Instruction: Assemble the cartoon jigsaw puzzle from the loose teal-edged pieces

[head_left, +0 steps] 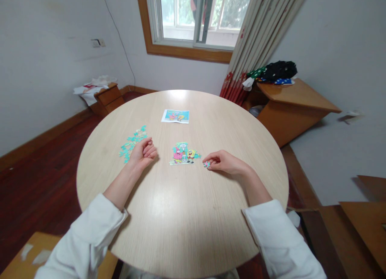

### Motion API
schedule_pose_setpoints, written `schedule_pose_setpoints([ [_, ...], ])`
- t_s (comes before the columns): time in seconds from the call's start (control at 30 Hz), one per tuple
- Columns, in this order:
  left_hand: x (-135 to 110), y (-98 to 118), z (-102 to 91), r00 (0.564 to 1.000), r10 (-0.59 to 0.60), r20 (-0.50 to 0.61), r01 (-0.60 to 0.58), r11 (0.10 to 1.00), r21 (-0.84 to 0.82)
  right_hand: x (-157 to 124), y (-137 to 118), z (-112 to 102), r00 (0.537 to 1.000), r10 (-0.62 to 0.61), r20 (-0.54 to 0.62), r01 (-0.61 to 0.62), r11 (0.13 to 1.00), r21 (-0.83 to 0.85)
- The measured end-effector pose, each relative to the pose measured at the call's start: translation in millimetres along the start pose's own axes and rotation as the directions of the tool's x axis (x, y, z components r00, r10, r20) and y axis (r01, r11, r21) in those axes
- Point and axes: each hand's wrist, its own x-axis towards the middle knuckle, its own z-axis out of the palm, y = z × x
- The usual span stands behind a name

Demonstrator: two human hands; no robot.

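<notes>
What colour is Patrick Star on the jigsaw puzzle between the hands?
Patrick Star on the jigsaw puzzle is mostly pink, seen best in the head view.

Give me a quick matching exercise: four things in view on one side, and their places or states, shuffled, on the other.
Things:
1. loose puzzle pieces
2. printed picture sheet
3. partly assembled puzzle
4. right hand

Places and states:
A. fingertips at a small pink-and-teal bit
B. beside the left hand, on its outer side
C. lying between the two hands
D. nearest the window

Pairs: 1-B, 2-D, 3-C, 4-A
</notes>
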Motion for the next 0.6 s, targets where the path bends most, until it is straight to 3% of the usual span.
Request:
schedule_pose_setpoints([
  [0.6,3.5,-0.3,-3.5,1.000,-0.010,0.008,0.010,1.000,-0.001,0.4,-0.5,0.9,1.000,-0.008,0.024,0.006,0.999,0.045],
])
